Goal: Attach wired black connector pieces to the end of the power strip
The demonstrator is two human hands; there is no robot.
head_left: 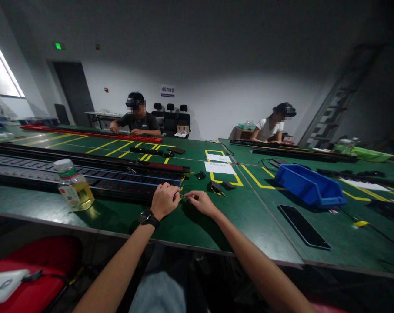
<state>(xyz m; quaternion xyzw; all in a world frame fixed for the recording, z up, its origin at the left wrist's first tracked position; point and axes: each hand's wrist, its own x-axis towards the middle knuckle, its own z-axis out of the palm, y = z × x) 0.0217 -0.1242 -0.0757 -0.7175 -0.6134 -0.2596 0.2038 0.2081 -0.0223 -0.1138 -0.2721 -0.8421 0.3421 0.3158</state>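
Note:
A long black panel (pixel 118 184) with blue strips and small red dots lies on the green table, its right end in front of me. Thin yellowish wires (pixel 183 184) come out at that end. My left hand (pixel 165 201), with a black watch at the wrist, is closed by the panel's end, its fingertips on a thin wire. My right hand (pixel 200 202) pinches at the same wire from the right, its index finger and thumb together. The wire between my fingertips is very small and partly hidden. Small black parts (pixel 215 187) lie beyond my right hand.
A bottle of yellow liquid (pixel 73 187) stands left of my left hand. To the right are a blue bin (pixel 309 184) and a phone (pixel 304 226). Paper labels (pixel 219 168) and yellow tape mark the table. Two people sit working across it.

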